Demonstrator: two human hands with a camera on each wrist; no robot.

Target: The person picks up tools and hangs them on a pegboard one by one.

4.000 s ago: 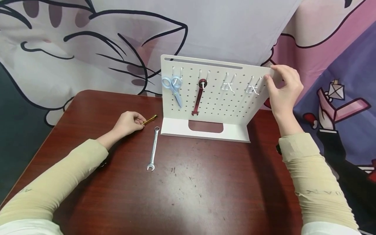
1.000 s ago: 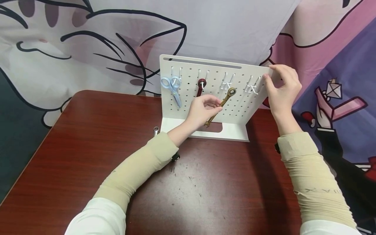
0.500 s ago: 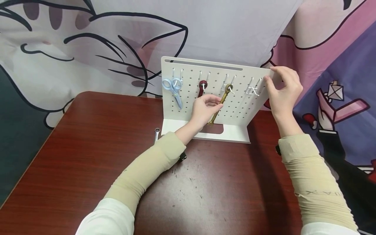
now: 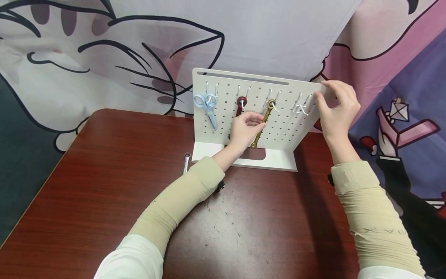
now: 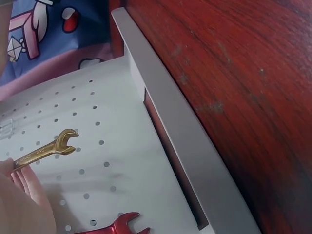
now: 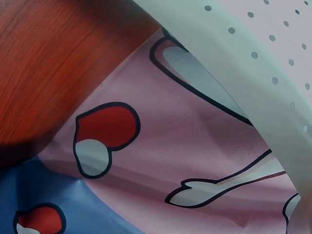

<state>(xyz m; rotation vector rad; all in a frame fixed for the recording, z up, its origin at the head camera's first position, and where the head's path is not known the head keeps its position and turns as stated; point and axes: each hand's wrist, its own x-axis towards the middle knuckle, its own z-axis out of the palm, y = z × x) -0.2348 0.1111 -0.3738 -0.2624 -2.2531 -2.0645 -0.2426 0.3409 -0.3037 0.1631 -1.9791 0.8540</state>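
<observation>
At the left hand [image 4: 245,128], gold wrench [image 4: 267,115], pinched mid-handle, tilted

The gold wrench [image 5: 39,155] is glossy metal, the pegboard [image 4: 256,101] matt.

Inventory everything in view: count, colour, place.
table: one, reddish-brown, foreground
pegboard: one, white, on table
hooks: four, white, on pegboard
scissors: one, pale blue, leftmost hook
red wrench: one, red, second hook
gold wrench: one, gold, third hook
silver wrench: one, silver, left of pegboard
printed cloth: count unclear, multicoloured, behind table
sleeves: two, beige and white, foreground
wrist devices: two, black, at sleeve ends
left hand: one, bare, pinching gold wrench
right hand: one, bare, gripping pegboard's right edge
</observation>
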